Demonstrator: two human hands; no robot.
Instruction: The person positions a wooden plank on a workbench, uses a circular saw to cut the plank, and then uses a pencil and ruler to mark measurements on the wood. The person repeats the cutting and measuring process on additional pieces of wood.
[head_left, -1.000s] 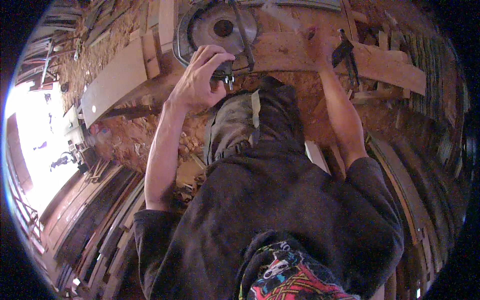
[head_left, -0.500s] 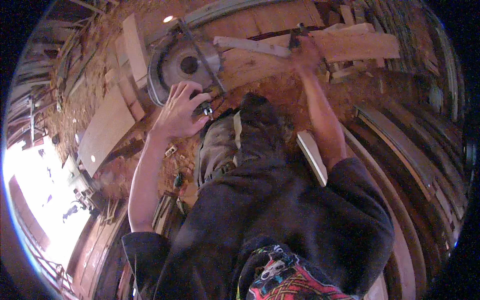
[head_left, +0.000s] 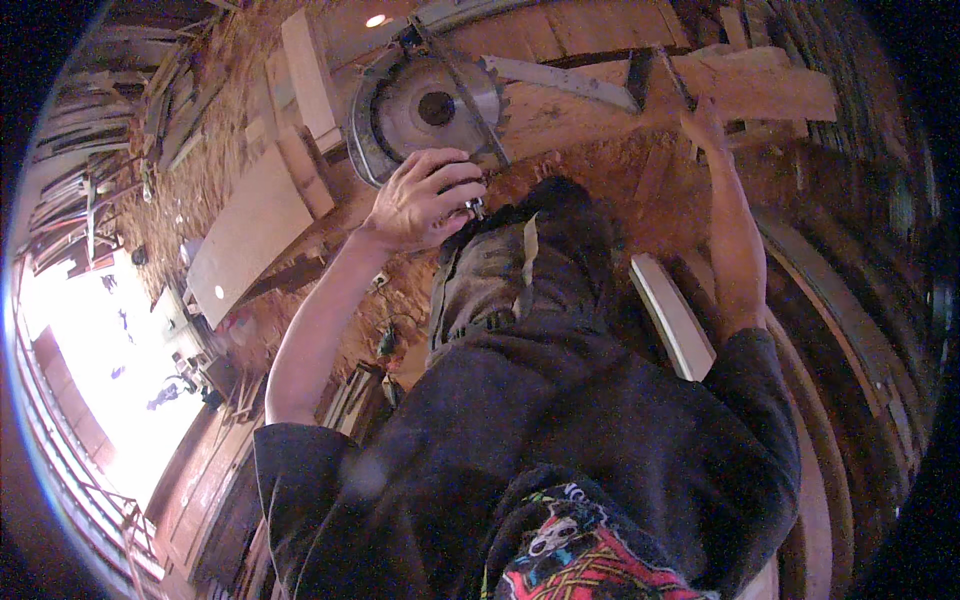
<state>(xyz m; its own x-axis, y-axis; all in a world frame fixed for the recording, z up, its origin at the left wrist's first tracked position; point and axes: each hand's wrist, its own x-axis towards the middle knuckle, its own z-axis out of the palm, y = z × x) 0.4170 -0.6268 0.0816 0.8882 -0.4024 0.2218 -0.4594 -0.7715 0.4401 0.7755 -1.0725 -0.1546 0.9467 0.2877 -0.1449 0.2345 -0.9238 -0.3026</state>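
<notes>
Saw blade just beyond the grip

Left hand curls its fingers round a metal-tipped fitting just below the blade; right hand, well apart, has its fingers closed on a slim dark tool. Holding both seems the step; the next move calls for steadiness.

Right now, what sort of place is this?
Probably a woodworking shop or sawmill: a large circular saw blade near the left hand, a wide pale board, and long planks along the right side.
</notes>
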